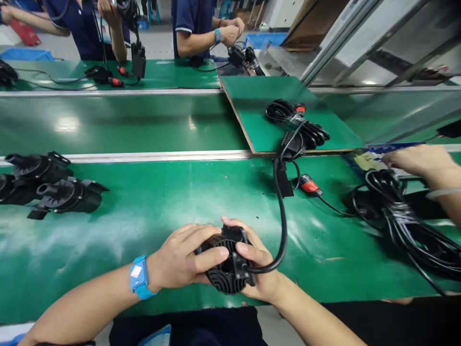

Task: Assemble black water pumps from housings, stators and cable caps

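Observation:
Between both hands is a black pump (222, 282) with a round ribbed end, held just above the green bench near its front edge. From the left, my left hand (180, 254) wraps around the body, thumb across the top. My right hand (264, 286) grips the opposite side, its thumb by the cable entry. A thick black cable (283, 221) leaves the pump and curves up to a tied black cable coil (306, 129) on a raised green board (262, 89). My hands partly cover the pump.
Several black pumps (68, 194) stand at the left. A red-and-black connector (309, 185) and another cable bundle (414, 221) lie at the right, by a co-worker's hand (421, 158). Across the green conveyor (144, 120), other people handle cables.

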Tool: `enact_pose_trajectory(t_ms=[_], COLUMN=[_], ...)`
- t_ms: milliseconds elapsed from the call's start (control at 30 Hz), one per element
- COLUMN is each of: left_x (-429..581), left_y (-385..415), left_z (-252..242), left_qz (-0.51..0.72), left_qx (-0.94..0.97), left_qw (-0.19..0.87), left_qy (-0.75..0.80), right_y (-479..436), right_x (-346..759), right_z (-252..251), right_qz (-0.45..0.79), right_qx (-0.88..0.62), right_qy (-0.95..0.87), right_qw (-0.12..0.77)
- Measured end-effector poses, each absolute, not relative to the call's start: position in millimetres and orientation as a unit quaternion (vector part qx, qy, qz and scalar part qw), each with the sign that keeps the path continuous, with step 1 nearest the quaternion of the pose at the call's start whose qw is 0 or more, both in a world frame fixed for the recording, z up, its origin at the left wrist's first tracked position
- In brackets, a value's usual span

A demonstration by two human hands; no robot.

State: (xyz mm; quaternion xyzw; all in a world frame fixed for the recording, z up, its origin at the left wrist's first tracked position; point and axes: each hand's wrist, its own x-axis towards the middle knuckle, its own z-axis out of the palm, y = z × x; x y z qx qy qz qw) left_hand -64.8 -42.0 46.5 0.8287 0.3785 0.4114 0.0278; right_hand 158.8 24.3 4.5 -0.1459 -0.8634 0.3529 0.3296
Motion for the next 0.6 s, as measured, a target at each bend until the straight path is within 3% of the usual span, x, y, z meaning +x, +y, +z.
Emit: enact_pose_trajectory(t_ms=[100, 167, 200, 267, 333, 433, 600], left_x=[-59, -57, -57, -58, -58, -58, -56], left_y=[-45, -46, -47, -47, -47, -47, -43], left_z=[48, 47, 47, 46, 46, 46, 47], left_qz=[0.400, 0.395, 0.393, 0.387, 0.381, 0.369, 0.354], left_qx=[0.832, 0.832, 0.832, 0.833, 0.836, 0.845, 0.855], left_qw=[0.024, 0.026, 0.030, 0.041, 0.046, 0.044, 0.049], left_qy=[0.383, 0.388, 0.390, 0.393, 0.391, 0.384, 0.376], right_y=[18, 15, 14, 14, 15, 20, 36], right_x=[165, 171, 174, 181, 185, 181, 168], right_z=[3, 13, 22, 46, 74, 108, 128], right_qz=[0.255, 0.094, 0.011, -0.105, -0.149, -0.126, -0.054], right_qx=[-0.185, -0.219, -0.224, -0.210, -0.172, -0.100, -0.019], right_qy=[-0.805, -0.749, -0.746, -0.801, -0.878, -0.943, -0.982], right_qw=[0.502, 0.618, 0.627, 0.551, 0.420, 0.291, 0.180])
